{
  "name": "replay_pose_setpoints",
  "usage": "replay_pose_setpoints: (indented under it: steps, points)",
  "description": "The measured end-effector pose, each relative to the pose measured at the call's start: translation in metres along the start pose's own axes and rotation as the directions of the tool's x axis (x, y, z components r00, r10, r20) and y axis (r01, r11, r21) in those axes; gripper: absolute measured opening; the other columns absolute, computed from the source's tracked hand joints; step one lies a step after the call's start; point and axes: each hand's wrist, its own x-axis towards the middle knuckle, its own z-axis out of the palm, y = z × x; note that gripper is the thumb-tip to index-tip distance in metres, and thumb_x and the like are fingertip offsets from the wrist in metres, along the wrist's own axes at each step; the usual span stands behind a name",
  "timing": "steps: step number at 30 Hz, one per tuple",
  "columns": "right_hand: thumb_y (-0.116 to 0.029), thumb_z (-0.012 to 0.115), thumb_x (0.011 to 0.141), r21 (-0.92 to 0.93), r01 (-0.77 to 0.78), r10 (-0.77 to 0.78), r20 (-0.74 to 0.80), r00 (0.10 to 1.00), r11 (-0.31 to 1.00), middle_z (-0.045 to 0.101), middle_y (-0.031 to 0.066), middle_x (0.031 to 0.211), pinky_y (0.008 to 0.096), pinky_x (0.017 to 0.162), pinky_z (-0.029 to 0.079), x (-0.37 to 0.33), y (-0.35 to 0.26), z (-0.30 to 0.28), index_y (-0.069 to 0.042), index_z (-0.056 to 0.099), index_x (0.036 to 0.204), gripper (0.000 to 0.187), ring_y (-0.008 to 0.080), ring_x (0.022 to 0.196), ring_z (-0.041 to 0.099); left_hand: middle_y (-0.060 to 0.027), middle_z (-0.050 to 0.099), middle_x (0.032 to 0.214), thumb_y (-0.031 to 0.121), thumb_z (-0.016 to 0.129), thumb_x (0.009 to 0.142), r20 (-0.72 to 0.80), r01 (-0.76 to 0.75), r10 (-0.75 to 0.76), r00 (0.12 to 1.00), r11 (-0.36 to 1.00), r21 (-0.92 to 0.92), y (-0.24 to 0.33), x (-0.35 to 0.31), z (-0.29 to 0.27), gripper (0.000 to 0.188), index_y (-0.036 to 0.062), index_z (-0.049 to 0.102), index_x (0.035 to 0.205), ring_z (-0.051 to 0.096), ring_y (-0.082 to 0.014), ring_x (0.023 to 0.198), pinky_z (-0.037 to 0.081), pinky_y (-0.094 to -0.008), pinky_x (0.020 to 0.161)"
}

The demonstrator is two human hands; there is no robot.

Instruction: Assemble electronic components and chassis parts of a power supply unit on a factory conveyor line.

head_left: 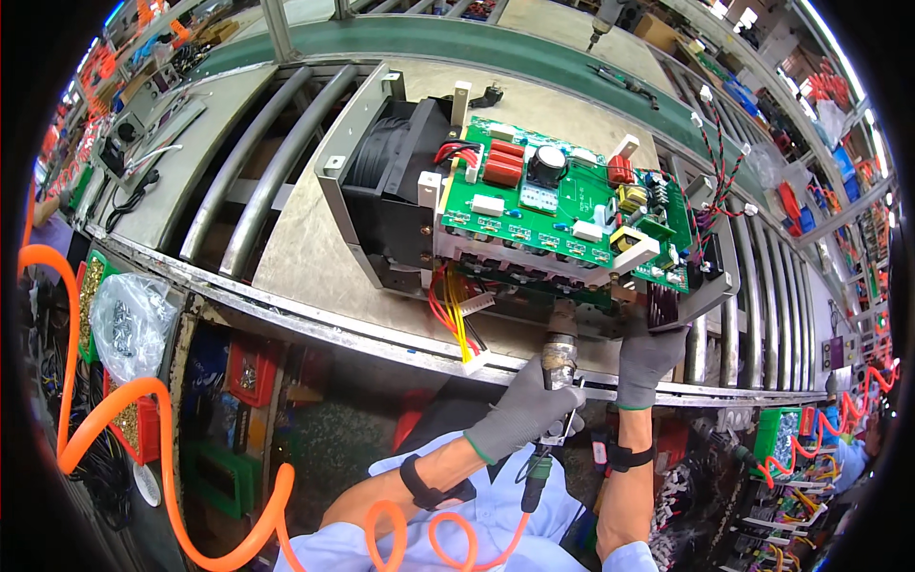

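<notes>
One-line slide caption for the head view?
Gloved left hand grips a pneumatic driver pointed at a green circuit-board assembly; gloved right hand at its near edge.

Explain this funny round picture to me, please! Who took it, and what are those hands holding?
No robot here: these are a person's two hands in gray gloves. The camera sits on that person's head and looks down, and its very wide lens makes straight edges bend.

On the pale work surface sits a metal-framed unit with a green circuit board on top. Colored wires hang from its front. Metal rollers lie to either side.

The left hand holds a power tool pointing at the unit, with an orange coiled hose nearby. The right hand is at the unit's front right corner; its fingertips are partly hidden, so I can't tell its grip.
</notes>
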Motion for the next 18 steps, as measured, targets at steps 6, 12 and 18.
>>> replay_pose_setpoints:
  steps: [6, 12, 18]
  points:
    - [-0.014, 0.082, 0.077, -0.039, 0.009, -0.010, -0.016, 1.000, 0.999, 0.071, 0.0125, 0.092, 0.0355, 0.072, 0.055, 0.000, -0.005, 0.001, 0.002, 0.060, 0.111, 0.043, 0.0221, 0.079, 0.070, -0.0080, 0.063, 0.087, 0.009, 0.068, 0.087, 0.029, 0.009, -0.010, 1.000, 1.000, 0.027, -0.002, 0.000, 0.003, 0.033, 0.0025, 0.048, 0.112, 0.069, -0.0167, 0.065, 0.056, -0.0292, 0.054]
    - [-0.014, 0.082, 0.076, -0.005, 0.013, -0.014, -0.037, 0.999, 1.000, 0.071, 0.0130, 0.092, 0.0366, 0.073, 0.054, 0.000, -0.009, 0.001, 0.002, 0.060, 0.114, 0.047, 0.0235, 0.080, 0.070, -0.0059, 0.062, 0.079, 0.012, 0.068, 0.090, 0.083, 0.000, -0.001, 0.997, 1.000, 0.005, -0.003, 0.004, -0.002, 0.029, 0.0034, 0.048, 0.109, 0.067, -0.0142, 0.061, 0.054, -0.0271, 0.051]
    - [-0.012, 0.082, 0.076, 0.008, 0.007, -0.007, -0.035, 0.999, 1.000, 0.072, 0.0125, 0.096, 0.0350, 0.075, 0.055, 0.000, 0.000, 0.001, 0.003, 0.059, 0.119, 0.050, 0.0203, 0.083, 0.069, -0.0067, 0.063, 0.078, 0.014, 0.070, 0.089, 0.053, -0.031, 0.032, 0.998, 0.999, -0.016, -0.004, 0.000, 0.009, 0.028, 0.0040, 0.048, 0.104, 0.065, -0.0128, 0.057, 0.051, -0.0257, 0.047]
